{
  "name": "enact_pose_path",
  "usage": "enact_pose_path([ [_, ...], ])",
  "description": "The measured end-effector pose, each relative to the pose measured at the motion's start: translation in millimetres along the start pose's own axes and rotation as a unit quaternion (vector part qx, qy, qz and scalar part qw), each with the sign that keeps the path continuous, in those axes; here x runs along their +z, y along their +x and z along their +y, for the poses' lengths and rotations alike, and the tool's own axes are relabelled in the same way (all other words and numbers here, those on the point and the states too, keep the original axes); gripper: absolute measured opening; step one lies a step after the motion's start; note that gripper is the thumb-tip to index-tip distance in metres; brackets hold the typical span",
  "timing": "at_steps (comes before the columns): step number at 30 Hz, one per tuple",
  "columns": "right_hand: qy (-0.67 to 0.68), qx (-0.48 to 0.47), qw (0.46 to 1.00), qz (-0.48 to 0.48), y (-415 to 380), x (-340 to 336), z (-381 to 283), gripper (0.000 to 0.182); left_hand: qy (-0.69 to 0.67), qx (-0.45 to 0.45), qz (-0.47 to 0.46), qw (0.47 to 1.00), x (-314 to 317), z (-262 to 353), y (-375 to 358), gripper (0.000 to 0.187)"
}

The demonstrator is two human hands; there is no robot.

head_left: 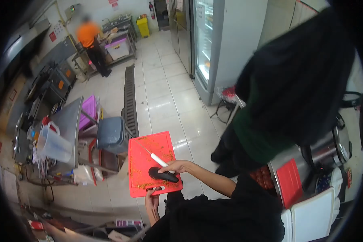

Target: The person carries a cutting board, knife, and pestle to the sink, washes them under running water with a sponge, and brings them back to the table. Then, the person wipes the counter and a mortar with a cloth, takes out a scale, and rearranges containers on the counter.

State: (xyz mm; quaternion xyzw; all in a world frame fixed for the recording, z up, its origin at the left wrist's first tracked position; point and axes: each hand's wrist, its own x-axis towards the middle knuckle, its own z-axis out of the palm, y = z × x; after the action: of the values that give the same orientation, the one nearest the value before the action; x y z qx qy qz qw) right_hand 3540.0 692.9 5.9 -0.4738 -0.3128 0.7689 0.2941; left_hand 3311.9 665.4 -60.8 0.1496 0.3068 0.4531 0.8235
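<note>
A red cutting board (143, 167) is held out in front of me, its surface strewn with small greenish-brown bits. My left hand (151, 201) grips its near edge at the handle slot. Over the board, my right hand (176, 166) is closed on a smooth black object (168, 176) with a rounded end; I cannot tell its kind. A knife with a white handle (159, 160) lies across the board, its thin blade toward the far left corner. The end of the handle passes beneath my right hand.
A person in dark clothing (294, 80) stands close on my right. Another in an orange top (88, 35) works at the far counter. A steel table (68, 117) with a clear jug (55, 143) and a grey stool (112, 131) stand left. A floor drain (130, 101) runs ahead.
</note>
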Motion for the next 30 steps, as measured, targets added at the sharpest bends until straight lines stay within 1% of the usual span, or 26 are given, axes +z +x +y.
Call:
enact_pose_path([
  [3, -0.033, 0.006, 0.999, -0.016, 59, -67, -70, 0.047, 0.01, -0.022, -0.031, 0.999, 9, 18, 121, 0.038],
  [4, -0.02, -0.005, 1.0, -0.013, 71, -85, -96, 0.046, 0.023, -0.02, -0.028, 0.999, 40, 29, 150, 0.039],
  [7, -0.063, -0.016, 0.998, 0.025, 130, -163, -166, 0.045, 0.053, -0.089, -0.041, 0.994, 63, 49, 271, 0.038],
  [8, -0.034, -0.018, 0.998, 0.052, 141, -184, -189, 0.044, 0.067, -0.071, -0.076, 0.992, 77, 53, 309, 0.038],
  [11, -0.036, -0.018, 0.996, 0.083, 171, -260, -267, 0.042, 0.042, -0.097, -0.093, 0.99, 148, 71, 416, 0.037],
  [12, -0.035, -0.022, 0.995, 0.091, 184, -307, -283, 0.039, 0.037, -0.1, -0.123, 0.987, 202, 73, 442, 0.037],
  [15, -0.043, -0.041, 0.986, 0.157, 237, -398, -337, 0.038, 0.029, -0.116, -0.149, 0.982, 245, 76, 563, 0.039],
  [16, -0.038, -0.028, 0.986, 0.157, 249, -427, -361, 0.038, 0.033, -0.105, -0.155, 0.982, 262, 76, 600, 0.04],
  [17, -0.028, -0.04, 0.991, 0.125, 253, -453, -391, 0.038, 0.033, -0.117, -0.173, 0.977, 267, 75, 640, 0.041],
  [18, -0.006, -0.057, 0.989, 0.134, 264, -468, -414, 0.037, 0.038, -0.133, -0.19, 0.972, 267, 80, 683, 0.041],
  [19, 0.009, -0.075, 0.986, 0.148, 270, -499, -442, 0.036, 0.038, -0.149, -0.213, 0.965, 285, 75, 729, 0.042],
  [20, -0.008, -0.069, 0.985, 0.156, 284, -531, -468, 0.036, 0.074, -0.13, -0.177, 0.973, 323, 81, 748, 0.041],
  [21, -0.034, -0.053, 0.984, 0.168, 297, -561, -489, 0.036, 0.062, -0.152, -0.163, 0.973, 334, 67, 795, 0.041],
  [22, -0.062, -0.035, 0.988, 0.137, 301, -575, -522, 0.04, 0.068, -0.163, -0.126, 0.976, 325, 75, 835, 0.041],
  [23, -0.076, 0.016, 0.987, 0.138, 325, -586, -544, 0.057, 0.061, -0.147, -0.151, 0.976, 338, 90, 852, 0.041],
  [24, -0.048, 0.014, 0.994, 0.099, 346, -602, -565, 0.062, 0.054, -0.13, -0.176, 0.974, 350, 106, 870, 0.042],
  [25, -0.029, 0.013, 0.998, 0.061, 365, -618, -590, 0.066, 0.043, -0.122, -0.171, 0.977, 370, 117, 890, 0.041],
  [27, -0.045, 0.025, 0.996, 0.077, 416, -655, -633, 0.07, 0.054, -0.096, -0.153, 0.982, 413, 137, 937, 0.036],
  [28, -0.056, 0.033, 0.993, 0.095, 436, -683, -655, 0.072, 0.033, -0.112, -0.12, 0.986, 406, 134, 985, 0.035],
  [29, -0.055, 0.04, 0.994, 0.086, 458, -700, -682, 0.072, 0.023, -0.125, -0.08, 0.989, 378, 140, 1036, 0.034],
  [30, -0.055, 0.046, 0.994, 0.078, 476, -717, -711, 0.072, 0.014, -0.138, -0.041, 0.99, 366, 147, 1084, 0.033],
])
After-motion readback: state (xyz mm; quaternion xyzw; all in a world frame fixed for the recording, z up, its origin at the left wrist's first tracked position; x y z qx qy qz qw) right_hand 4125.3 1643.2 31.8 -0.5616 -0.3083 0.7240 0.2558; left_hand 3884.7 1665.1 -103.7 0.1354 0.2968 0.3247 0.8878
